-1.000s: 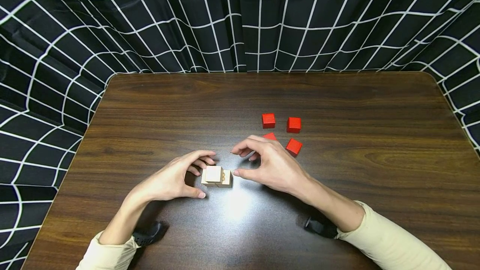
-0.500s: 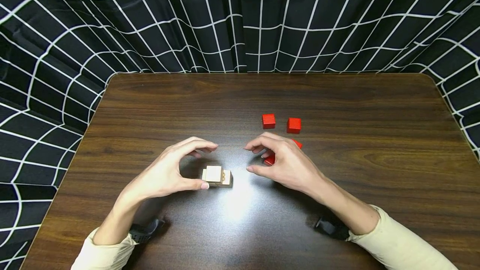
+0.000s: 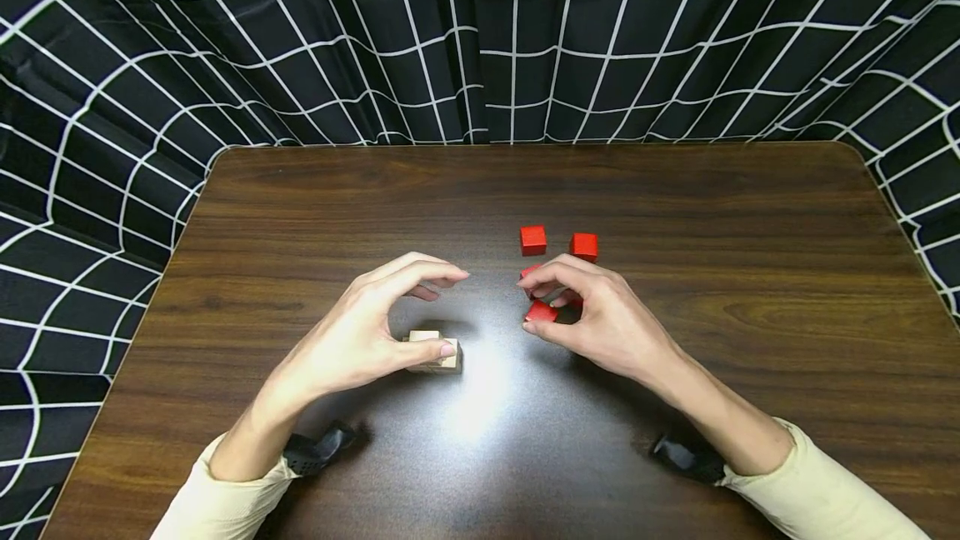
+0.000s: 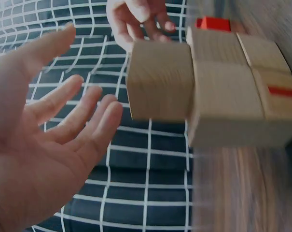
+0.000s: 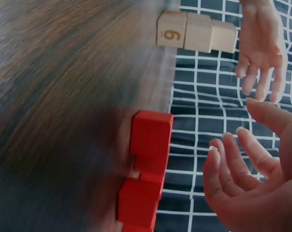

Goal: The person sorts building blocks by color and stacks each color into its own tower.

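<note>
My left hand [image 3: 375, 323] hovers with loosely spread fingers over a small stack of pale wooden blocks [image 3: 450, 357]. Its thumb overlaps the stack in the head view, while the left wrist view shows nothing in its palm. One wooden block [image 4: 160, 79] sits higher than the others, and a red mark shows on another block's side. To the right, my right hand [image 3: 600, 319] is above several red blocks, its fingers bent and apart. A red block [image 3: 542, 312] shows between thumb and fingers in the head view; the right wrist view shows that hand holding nothing.
Two more red blocks, one at the left [image 3: 533, 240] and one at the right [image 3: 584, 246], lie beyond the right hand on the brown wood-grain table [image 3: 712, 215]. Behind the table's far edge hangs a black curtain [image 3: 480, 40] with a white grid.
Both hands have moved off the wooden stack's sides: the left up and rightward over it, the right away to the right, over the red blocks. The stack looks unmoved.
</note>
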`<move>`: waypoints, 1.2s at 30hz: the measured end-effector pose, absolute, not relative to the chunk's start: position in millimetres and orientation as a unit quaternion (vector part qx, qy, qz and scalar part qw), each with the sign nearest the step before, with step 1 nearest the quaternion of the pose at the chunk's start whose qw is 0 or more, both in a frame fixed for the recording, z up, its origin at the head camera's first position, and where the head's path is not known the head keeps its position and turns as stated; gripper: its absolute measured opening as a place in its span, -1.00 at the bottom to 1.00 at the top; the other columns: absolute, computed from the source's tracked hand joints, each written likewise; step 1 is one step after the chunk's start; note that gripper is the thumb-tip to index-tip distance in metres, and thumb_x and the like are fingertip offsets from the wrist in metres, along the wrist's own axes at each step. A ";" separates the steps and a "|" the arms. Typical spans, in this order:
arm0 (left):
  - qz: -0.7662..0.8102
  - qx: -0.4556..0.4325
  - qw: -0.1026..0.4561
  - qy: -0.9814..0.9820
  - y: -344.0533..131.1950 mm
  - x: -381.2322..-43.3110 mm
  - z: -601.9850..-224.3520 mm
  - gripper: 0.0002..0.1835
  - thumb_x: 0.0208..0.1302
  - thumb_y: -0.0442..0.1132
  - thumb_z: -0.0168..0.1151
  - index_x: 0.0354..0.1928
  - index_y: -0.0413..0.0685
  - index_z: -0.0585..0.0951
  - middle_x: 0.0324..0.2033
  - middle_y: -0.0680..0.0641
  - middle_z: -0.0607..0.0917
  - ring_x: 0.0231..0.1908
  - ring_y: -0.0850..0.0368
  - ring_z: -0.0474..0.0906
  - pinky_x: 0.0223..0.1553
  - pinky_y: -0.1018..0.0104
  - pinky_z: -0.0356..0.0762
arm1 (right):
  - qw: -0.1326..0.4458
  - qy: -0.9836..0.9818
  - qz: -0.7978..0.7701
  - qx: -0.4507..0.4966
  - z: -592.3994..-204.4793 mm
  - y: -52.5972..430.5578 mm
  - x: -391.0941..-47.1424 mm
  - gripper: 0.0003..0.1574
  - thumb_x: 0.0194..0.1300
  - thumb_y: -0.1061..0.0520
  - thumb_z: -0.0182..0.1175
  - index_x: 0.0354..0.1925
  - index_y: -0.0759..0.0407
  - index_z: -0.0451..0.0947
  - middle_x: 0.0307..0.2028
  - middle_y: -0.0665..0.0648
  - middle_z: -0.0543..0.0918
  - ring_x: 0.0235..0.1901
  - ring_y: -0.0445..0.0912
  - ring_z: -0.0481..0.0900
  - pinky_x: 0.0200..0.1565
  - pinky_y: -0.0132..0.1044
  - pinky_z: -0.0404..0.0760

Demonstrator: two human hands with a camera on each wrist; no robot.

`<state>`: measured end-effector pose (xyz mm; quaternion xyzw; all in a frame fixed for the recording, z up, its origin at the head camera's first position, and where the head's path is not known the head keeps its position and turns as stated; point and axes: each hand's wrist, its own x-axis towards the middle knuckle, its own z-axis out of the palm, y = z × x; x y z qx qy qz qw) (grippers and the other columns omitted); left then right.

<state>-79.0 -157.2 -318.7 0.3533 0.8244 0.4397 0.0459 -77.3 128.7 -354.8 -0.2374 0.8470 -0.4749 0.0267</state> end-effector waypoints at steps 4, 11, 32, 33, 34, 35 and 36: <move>0.455 0.363 0.048 0.812 -146.8 -78.1 -315.0 -0.33 0.02 -0.25 0.58 0.22 0.10 0.54 0.11 0.15 0.59 0.10 0.24 0.53 0.05 0.33 0.58 | 0.017 0.859 -0.456 -0.233 -354.4 135.2 -77.6 -0.53 0.04 0.18 0.54 -0.07 -0.09 0.64 -0.15 -0.14 0.67 -0.25 -0.14 0.67 -0.20 -0.21 0.67; 0.474 0.359 0.074 0.801 -128.3 -68.4 -306.1 -0.43 0.12 -0.28 0.50 0.19 0.13 0.55 0.09 0.17 0.60 -0.01 0.24 0.61 -0.17 0.39 0.67 | 0.004 0.874 -0.435 -0.216 -355.5 149.7 -75.2 -0.46 -0.01 0.25 0.55 -0.03 -0.02 0.63 -0.14 -0.07 0.66 -0.25 -0.11 0.66 -0.22 -0.22 0.67; 0.441 0.299 0.030 0.846 -81.0 -56.0 -320.9 -0.54 0.11 -0.35 0.49 0.06 0.13 0.66 -0.07 0.23 0.67 -0.21 0.37 0.63 -0.11 0.48 0.59 | -0.003 0.888 -0.416 -0.196 -364.6 168.1 -69.1 -0.50 0.03 0.22 0.54 -0.04 -0.03 0.64 -0.16 -0.02 0.68 -0.19 -0.14 0.63 -0.19 -0.28 0.65; 0.436 0.296 0.034 0.849 -79.3 -55.8 -322.9 -0.54 0.11 -0.34 0.49 0.06 0.13 0.66 -0.07 0.23 0.67 -0.21 0.36 0.63 -0.11 0.46 0.59 | -0.002 0.887 -0.418 -0.196 -365.1 168.2 -68.9 -0.51 0.04 0.22 0.53 -0.04 -0.02 0.64 -0.17 -0.01 0.68 -0.19 -0.13 0.63 -0.19 -0.27 0.65; 0.432 0.292 0.038 0.852 -77.4 -55.7 -324.9 -0.55 0.12 -0.34 0.49 0.07 0.13 0.65 -0.08 0.22 0.68 -0.21 0.34 0.64 -0.11 0.45 0.60 | -0.001 0.887 -0.419 -0.196 -365.7 168.6 -68.8 -0.52 0.05 0.23 0.53 -0.04 -0.02 0.64 -0.17 -0.01 0.68 -0.19 -0.13 0.63 -0.19 -0.28 0.65; 0.428 0.289 0.040 0.855 -75.6 -55.8 -326.9 -0.55 0.12 -0.34 0.49 0.06 0.13 0.65 -0.09 0.20 0.68 -0.22 0.33 0.64 -0.12 0.44 0.60 | 0.000 0.886 -0.421 -0.195 -366.6 168.8 -68.6 -0.52 0.05 0.23 0.53 -0.05 -0.02 0.64 -0.17 -0.01 0.68 -0.20 -0.14 0.63 -0.19 -0.29 0.65; 0.426 0.287 0.043 0.857 -73.8 -56.0 -329.3 -0.56 0.12 -0.34 0.48 0.06 0.12 0.65 -0.09 0.18 0.69 -0.22 0.31 0.65 -0.13 0.42 0.62 | 0.001 0.885 -0.422 -0.195 -367.5 169.0 -68.3 -0.53 0.05 0.23 0.53 -0.05 -0.01 0.64 -0.18 -0.01 0.68 -0.20 -0.14 0.64 -0.20 -0.30 0.65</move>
